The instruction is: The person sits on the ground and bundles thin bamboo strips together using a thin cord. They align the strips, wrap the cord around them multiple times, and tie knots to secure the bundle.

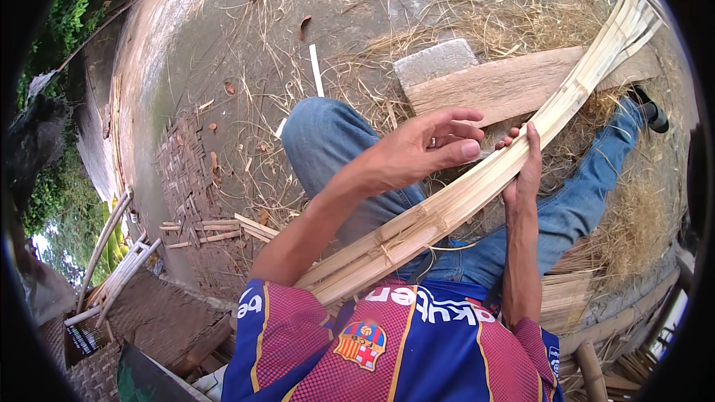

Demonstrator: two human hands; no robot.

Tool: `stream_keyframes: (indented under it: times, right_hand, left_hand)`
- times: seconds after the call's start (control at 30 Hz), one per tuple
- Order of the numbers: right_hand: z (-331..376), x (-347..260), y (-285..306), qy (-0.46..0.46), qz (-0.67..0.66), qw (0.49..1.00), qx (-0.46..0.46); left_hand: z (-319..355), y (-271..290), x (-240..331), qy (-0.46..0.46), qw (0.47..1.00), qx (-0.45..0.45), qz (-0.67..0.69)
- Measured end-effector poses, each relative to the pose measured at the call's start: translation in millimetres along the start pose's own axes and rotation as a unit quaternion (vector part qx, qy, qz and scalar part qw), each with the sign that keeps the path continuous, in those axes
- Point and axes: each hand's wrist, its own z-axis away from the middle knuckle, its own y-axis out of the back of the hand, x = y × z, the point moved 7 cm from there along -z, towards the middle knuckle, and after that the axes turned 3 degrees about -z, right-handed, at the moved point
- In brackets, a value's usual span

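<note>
A long bundle of pale split bamboo strips point(447, 212) slants across my lap, from beside my left upper arm to the far right. Toward the far end the strips fan apart. My right hand point(524, 171) is closed around the bundle past its middle, thumb on top and fingertips showing at the far side. My left hand point(426, 145) hovers above the left side of the bundle, with thumb and half-bent fingers apart and nothing between them. Bands of bamboo joints cross the strips near my waist.
A wooden plank point(495, 89) rests by a grey concrete block point(436, 62) ahead of my knees. Thin shavings point(439, 11) litter the floor. Left are a worn woven mat point(186, 171) and short bamboo pieces point(212, 232); a bamboo frame point(119, 268) stands farther left.
</note>
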Motion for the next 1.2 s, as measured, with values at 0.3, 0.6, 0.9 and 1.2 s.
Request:
stream_keyframes:
  times: [0.3, 0.6, 0.9, 1.2]
  right_hand:
    - [-7.8, -0.8, 2.4, -0.023, 0.009, 0.998, -0.065]
    - [-10.7, -2.0, 10.1, -0.038, 0.027, 0.997, -0.06]
    - [-12.8, -0.3, 22.6, -0.056, 0.023, 0.997, -0.052]
    - [-8.9, 3.8, 24.2, -0.038, 0.04, 0.998, -0.007]
  left_hand:
    - [249.8, 240.6, -45.5, -0.023, 0.85, 0.52, -0.081]
    - [387.8, 239.3, -403.8, 0.609, 0.729, 0.156, -0.272]
    - [359.8, 232.4, -369.3, 0.375, 0.702, 0.324, -0.511]
    - [455.8, 364.8, -178.2, -0.1, 0.505, 0.857, -0.02]
